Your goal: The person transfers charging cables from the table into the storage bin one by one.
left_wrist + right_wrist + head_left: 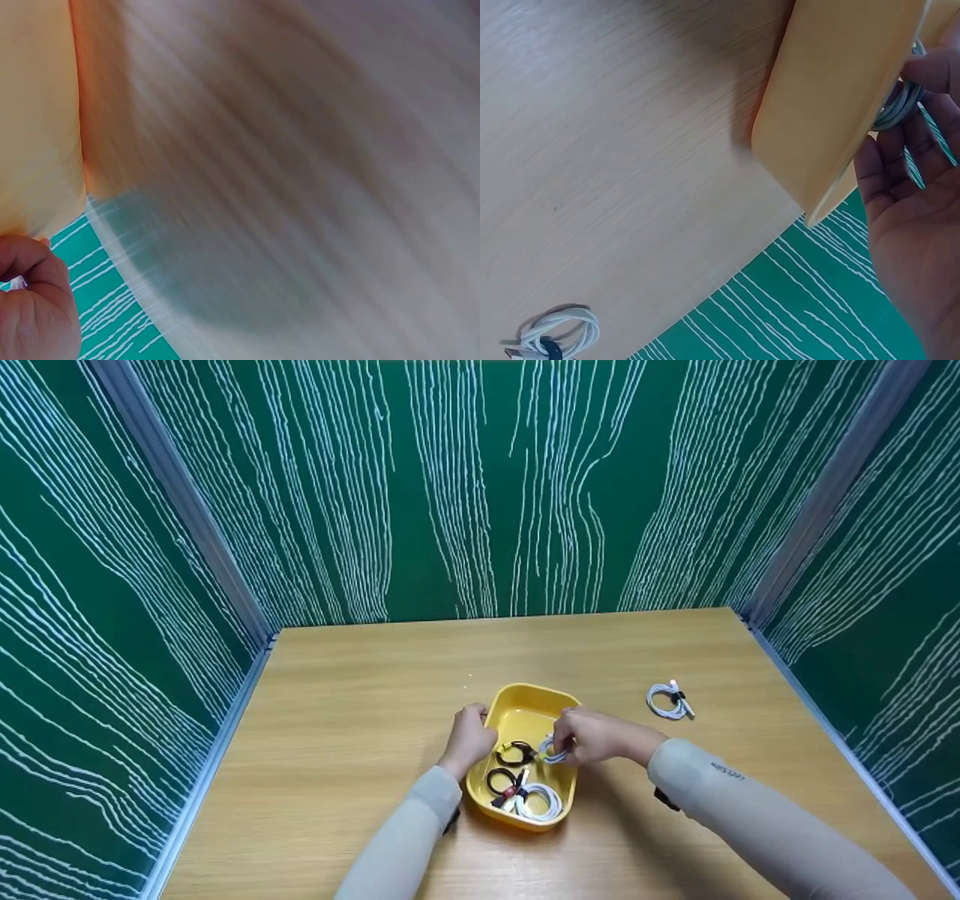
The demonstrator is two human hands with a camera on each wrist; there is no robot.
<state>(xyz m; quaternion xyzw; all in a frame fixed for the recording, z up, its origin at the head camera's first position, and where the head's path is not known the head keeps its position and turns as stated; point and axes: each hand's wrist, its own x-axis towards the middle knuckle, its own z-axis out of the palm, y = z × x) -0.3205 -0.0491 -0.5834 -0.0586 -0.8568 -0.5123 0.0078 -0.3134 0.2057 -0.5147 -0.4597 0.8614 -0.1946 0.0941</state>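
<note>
A yellow plastic bin stands on the wooden table with several coiled cables inside. My left hand grips the bin's left wall, thumb over the rim. Over the bin's right side, my right hand pinches a coiled white-grey cable between thumb and fingers, just inside the rim. Left of that cable lies a black coiled cable with a yellow tie. Nearer the front are another black coil with a red tie and a white coil with a black tie.
Right of the bin, a white coiled cable with a black strap lies on the table. Green panels with white wavy lines enclose the table's back and sides, joined by metal posts.
</note>
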